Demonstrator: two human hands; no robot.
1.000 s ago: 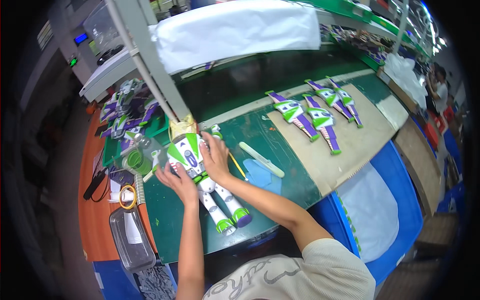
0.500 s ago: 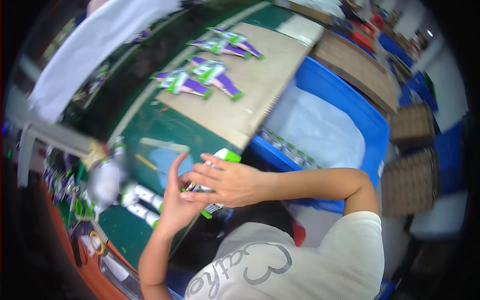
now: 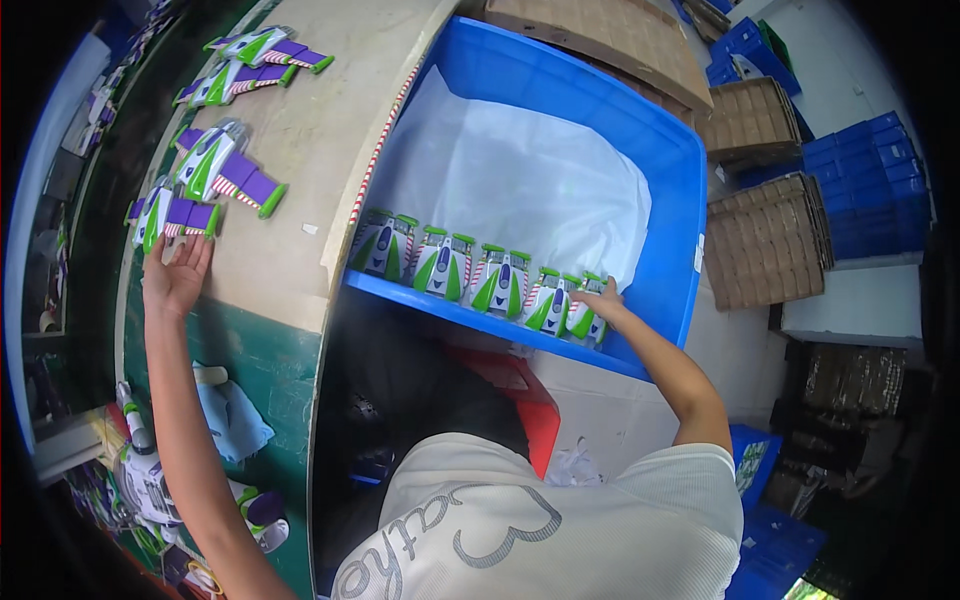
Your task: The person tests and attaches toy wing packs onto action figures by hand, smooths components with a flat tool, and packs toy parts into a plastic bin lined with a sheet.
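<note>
My left hand reaches over the board at the left, palm up with its fingers stretched out. Its fingertips touch the near edge of a toy winged jet pack, white and green with purple wings. My right hand is inside the blue bin, its thumb and fingers around a white-and-green toy jet pack. That piece stands at the right end of a row of similar jet packs along the bin's near wall, with no spread wings showing. White sheeting lines the bin.
More winged jet packs lie on the beige board. Nearer, on the green tabletop, are a light-blue cloth-like piece and a white toy figure. A red stool stands below the bin; cardboard stacks stand at right.
My hands were together over the green table around a white-and-green toy piece. Now they are apart, the left at the winged jet packs, the right in the bin. The view has swung right.
</note>
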